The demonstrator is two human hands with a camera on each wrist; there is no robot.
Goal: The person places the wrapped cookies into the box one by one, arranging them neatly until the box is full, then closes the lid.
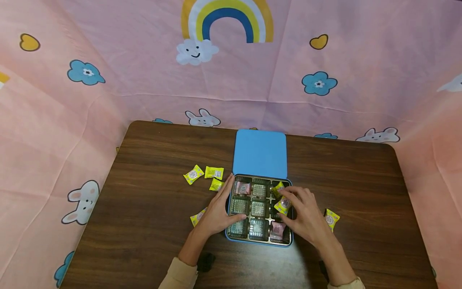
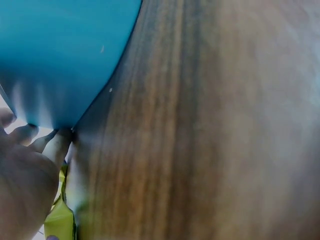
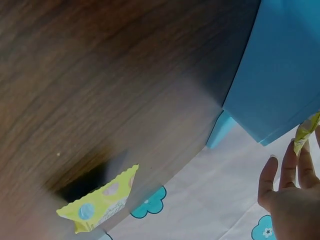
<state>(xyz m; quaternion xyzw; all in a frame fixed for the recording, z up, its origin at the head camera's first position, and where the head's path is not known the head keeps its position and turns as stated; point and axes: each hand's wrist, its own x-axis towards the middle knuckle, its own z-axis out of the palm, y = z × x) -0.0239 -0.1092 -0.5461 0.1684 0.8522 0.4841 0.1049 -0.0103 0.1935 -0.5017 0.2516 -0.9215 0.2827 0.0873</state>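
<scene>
A blue tin box [image 1: 259, 243] with a divided clear tray stands open on the table. My right hand [image 1: 306, 214] pinches a yellow wrapped candy [image 1: 283, 205] between thumb and fingers over the tin's right column. Another yellow candy [image 1: 277, 189] lies in the back right compartment, partly behind the fingers. Pink wrapped candies lie in the back left compartment [image 1: 242, 188] and the front right one [image 1: 277, 230]. My left hand [image 1: 216, 214] rests along the tin's left side, fingers straight, thumb reaching over the rim. In the left wrist view its fingertips touch the blue side.
The blue lid [image 1: 260, 153] lies back behind the tin. Left of it are several yellow candies [image 1: 193, 174], one partly hidden by the left hand. A single yellow candy [image 1: 331, 219] lies right of the right hand. Patterned pink cloth [image 1: 144, 80] surrounds the wooden table [image 1: 364, 180].
</scene>
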